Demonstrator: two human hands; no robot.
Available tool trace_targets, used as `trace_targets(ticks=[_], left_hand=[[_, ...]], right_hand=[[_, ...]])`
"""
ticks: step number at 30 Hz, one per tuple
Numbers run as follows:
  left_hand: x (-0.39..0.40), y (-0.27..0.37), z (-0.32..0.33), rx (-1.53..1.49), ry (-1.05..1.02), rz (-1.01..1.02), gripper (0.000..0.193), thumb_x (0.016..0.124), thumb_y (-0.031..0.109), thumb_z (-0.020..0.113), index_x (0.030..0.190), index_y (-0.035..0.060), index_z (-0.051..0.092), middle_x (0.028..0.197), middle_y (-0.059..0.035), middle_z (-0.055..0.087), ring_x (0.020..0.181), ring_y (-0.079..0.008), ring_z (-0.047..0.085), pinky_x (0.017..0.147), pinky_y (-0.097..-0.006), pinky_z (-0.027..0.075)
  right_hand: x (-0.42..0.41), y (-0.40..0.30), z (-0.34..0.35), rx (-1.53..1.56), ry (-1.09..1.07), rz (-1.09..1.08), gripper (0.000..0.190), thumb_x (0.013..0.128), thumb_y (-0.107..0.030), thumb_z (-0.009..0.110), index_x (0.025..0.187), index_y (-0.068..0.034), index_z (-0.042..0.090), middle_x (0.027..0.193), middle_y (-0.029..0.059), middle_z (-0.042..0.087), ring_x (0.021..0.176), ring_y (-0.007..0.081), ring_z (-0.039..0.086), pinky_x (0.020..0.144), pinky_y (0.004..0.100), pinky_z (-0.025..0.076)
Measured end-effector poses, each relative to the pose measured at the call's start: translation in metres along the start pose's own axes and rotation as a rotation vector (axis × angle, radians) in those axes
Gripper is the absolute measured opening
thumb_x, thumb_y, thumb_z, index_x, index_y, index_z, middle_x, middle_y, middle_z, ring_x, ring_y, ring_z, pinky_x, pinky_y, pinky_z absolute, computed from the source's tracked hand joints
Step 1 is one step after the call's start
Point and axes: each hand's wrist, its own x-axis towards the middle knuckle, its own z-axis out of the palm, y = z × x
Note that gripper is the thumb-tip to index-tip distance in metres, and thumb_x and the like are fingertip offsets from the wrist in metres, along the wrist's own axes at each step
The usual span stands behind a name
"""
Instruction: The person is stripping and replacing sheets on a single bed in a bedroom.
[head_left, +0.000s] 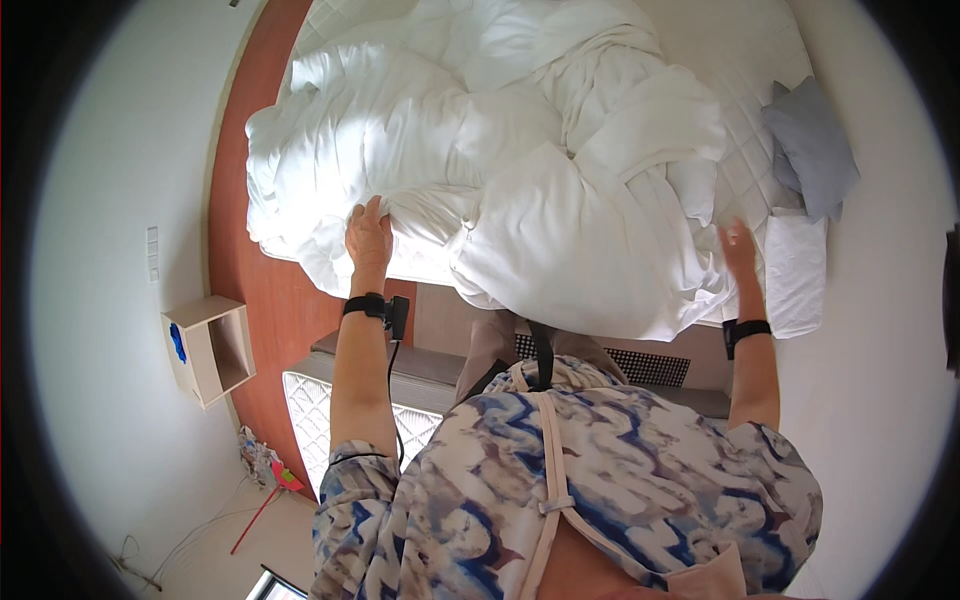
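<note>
A rumpled white duvet (420, 127) lies bunched over a bed in front of me. My left hand (368, 238) has its fingers closed on the duvet's near edge, where folds gather towards the fingertips. On the other side, my right hand (739, 244) hovers or rests over the near right edge of the bedding, close to the duvet's corner. It is blurred, and whether it grips cloth cannot be made out. The quilted mattress (742, 142) shows beyond it. Just right of that hand is a white pillow (796, 274).
Grey cushions (814, 146) sit against the right wall. A wooden box shelf (206, 349) with a blue item hangs on the left wall. Behind me stands another mattress (307, 405). A red-handled dustpan (285, 476) and loose cables (187, 536) lie on the floor at lower left.
</note>
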Motion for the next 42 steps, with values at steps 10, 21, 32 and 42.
trace_targets(ticks=[10,21,32,42], left_hand=[[-0.087,0.021,0.029,0.163,-0.066,0.602,0.085,0.064,0.008,0.065,0.136,0.0170,0.020,0.140,-0.0115,0.019,0.130,-0.0268,0.018,0.103,-0.0491,0.016],[-0.047,0.094,0.084,0.200,0.200,0.616,0.049,0.081,0.014,0.044,0.127,0.0056,0.032,0.116,-0.0141,0.047,0.112,-0.0260,0.042,0.098,-0.0468,0.025],[-0.059,0.017,0.034,0.103,0.014,0.435,0.044,0.066,0.006,0.056,0.109,0.0161,0.049,0.088,-0.0067,0.055,0.077,-0.0263,0.056,0.063,-0.0375,0.048],[0.026,-0.118,-0.165,0.128,0.743,0.071,0.021,0.071,0.014,0.059,0.092,0.0102,0.061,0.083,-0.0111,0.057,0.073,-0.0325,0.057,0.063,-0.0398,0.048]], right_hand=[[-0.047,-0.182,0.008,0.124,0.101,-0.183,0.062,0.075,-0.037,0.061,0.116,0.005,0.043,0.113,0.0225,0.047,0.105,0.0363,0.043,0.088,0.0413,0.036],[0.004,-0.219,0.032,-0.021,0.007,-0.056,0.030,0.074,-0.026,0.061,0.090,-0.001,0.053,0.082,0.0144,0.055,0.083,0.0316,0.052,0.071,0.0414,0.041],[0.033,-0.146,-0.031,0.746,0.542,0.244,0.028,0.088,-0.024,0.042,0.073,-0.001,0.045,0.071,0.0091,0.049,0.064,0.0204,0.043,0.061,0.0338,0.038],[-0.019,0.132,-0.386,-0.816,0.349,1.172,0.041,0.063,-0.040,0.071,0.092,-0.013,0.061,0.095,0.0040,0.063,0.087,0.0202,0.062,0.068,0.0318,0.050]])
